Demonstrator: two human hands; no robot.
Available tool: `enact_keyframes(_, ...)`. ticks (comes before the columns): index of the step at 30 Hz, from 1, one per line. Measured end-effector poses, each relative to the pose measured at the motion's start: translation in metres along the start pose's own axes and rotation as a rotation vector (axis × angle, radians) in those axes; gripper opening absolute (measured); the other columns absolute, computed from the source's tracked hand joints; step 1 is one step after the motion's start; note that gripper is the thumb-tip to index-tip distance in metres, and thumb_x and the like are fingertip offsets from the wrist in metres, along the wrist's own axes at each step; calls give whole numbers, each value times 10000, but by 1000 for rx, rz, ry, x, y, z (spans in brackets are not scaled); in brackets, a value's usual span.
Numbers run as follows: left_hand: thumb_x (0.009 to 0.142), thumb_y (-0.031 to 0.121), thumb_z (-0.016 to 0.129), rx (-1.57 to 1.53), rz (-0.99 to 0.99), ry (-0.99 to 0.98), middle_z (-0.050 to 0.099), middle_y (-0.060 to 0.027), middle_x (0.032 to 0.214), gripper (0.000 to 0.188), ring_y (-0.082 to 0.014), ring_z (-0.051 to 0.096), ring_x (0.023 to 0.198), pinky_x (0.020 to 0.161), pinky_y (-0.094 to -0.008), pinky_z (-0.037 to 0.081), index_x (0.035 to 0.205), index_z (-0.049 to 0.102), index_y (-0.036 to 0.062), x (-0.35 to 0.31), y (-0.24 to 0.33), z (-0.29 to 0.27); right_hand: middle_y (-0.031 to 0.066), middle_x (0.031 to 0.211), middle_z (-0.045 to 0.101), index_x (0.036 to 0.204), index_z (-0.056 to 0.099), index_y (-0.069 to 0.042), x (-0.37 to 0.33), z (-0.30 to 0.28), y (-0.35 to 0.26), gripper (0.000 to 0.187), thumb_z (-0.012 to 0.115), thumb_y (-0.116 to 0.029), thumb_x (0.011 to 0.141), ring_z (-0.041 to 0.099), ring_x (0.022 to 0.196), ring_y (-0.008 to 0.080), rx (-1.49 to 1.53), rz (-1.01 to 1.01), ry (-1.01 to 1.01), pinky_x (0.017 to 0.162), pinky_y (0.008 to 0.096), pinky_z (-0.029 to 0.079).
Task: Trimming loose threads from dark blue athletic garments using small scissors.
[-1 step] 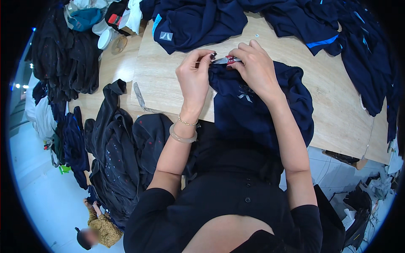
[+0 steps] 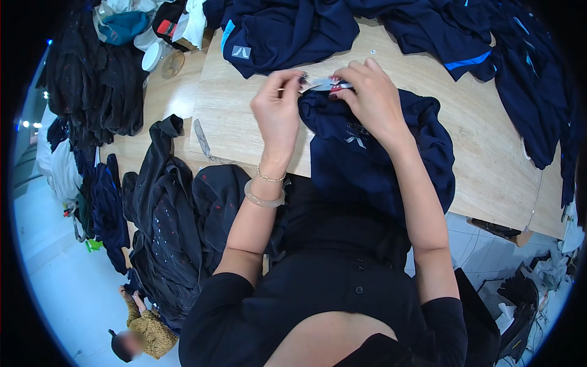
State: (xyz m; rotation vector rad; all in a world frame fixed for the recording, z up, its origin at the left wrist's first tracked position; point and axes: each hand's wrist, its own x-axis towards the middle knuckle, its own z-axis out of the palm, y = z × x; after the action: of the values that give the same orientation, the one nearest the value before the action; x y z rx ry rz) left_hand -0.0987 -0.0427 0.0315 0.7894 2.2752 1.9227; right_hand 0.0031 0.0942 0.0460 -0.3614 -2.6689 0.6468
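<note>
My right hand (image 2: 374,101) is closed around a pair of small scissors (image 2: 322,84) with red on the handle. The blades point left, toward the fingertips of my left hand (image 2: 276,119), which are pinched together. A thin pale strand shows by those fingers, but what they grip is too small to make out. Just below the blades lies a bunched navy garment (image 2: 379,156) with a pale printed mark. It spreads over the table's near edge toward my lap, under my right forearm.
On the wooden table (image 2: 238,122), navy garments (image 2: 287,37) with light blue trim lie along the far side and right. Dark speckled garments (image 2: 165,214) hang at the left. A white tub (image 2: 153,57) stands far left. A person (image 2: 147,330) is at lower left.
My left hand has shifted slightly left, away from the scissors. More of the blades shows now. My right hand and the garment have barely moved.
</note>
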Motion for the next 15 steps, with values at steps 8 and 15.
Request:
enact_keyframes(8, 956, 3, 395, -91, -339, -6, 648, -115, 953, 275, -147, 632, 854, 783, -257, 525, 1154, 574, -65, 10, -44, -47, 120, 707, 600, 826, 587, -33, -43, -18, -14, 215, 721, -190, 766, 601, 694, 258, 384, 277, -54, 622, 330, 460)
enact_keyframes(15, 1004, 265, 459, -258, -684, -485, 670, -93, 896, 343, -149, 642, 818, 787, -272, 528, 1104, 603, -30, -11, -51, -27, -16, 605, 497, 833, 665, 1, -87, -19, 45, 205, 558, -147, 927, 464, 589, 69, 687, 531, 408, 578, 228, 372)
